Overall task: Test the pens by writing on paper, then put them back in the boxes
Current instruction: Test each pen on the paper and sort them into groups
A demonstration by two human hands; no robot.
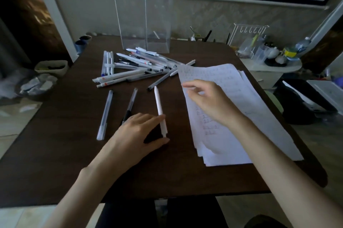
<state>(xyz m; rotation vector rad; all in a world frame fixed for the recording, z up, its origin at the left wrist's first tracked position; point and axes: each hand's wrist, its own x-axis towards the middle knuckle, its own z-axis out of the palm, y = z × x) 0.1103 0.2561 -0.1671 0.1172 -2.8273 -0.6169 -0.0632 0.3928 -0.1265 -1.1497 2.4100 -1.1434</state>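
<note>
A white pen (159, 106) lies on the dark wooden table (74, 153), left of a stack of written-on paper (239, 98). My left hand (137, 135) rests flat beside it, index fingertip on its barrel and thumb by its lower tip, not gripping it. My right hand (209, 101) hovers over the paper, fingers loosely apart and empty, slightly blurred. Two more pens, a frosted one (105, 114) and a dark one (131, 102), lie in a row to the left. A pile of several pens (139, 64) sits farther back. Two tall clear boxes (144, 18) stand upright behind the pile; one pen (156, 35) leans inside the right one.
A low side table (274, 66) at the right carries a white wire rack, bottles and small jars. Bins with crumpled paper (37, 85) sit on the floor at the left. Blue cups (80, 44) stand by the table's far left corner. The wall is right behind the boxes.
</note>
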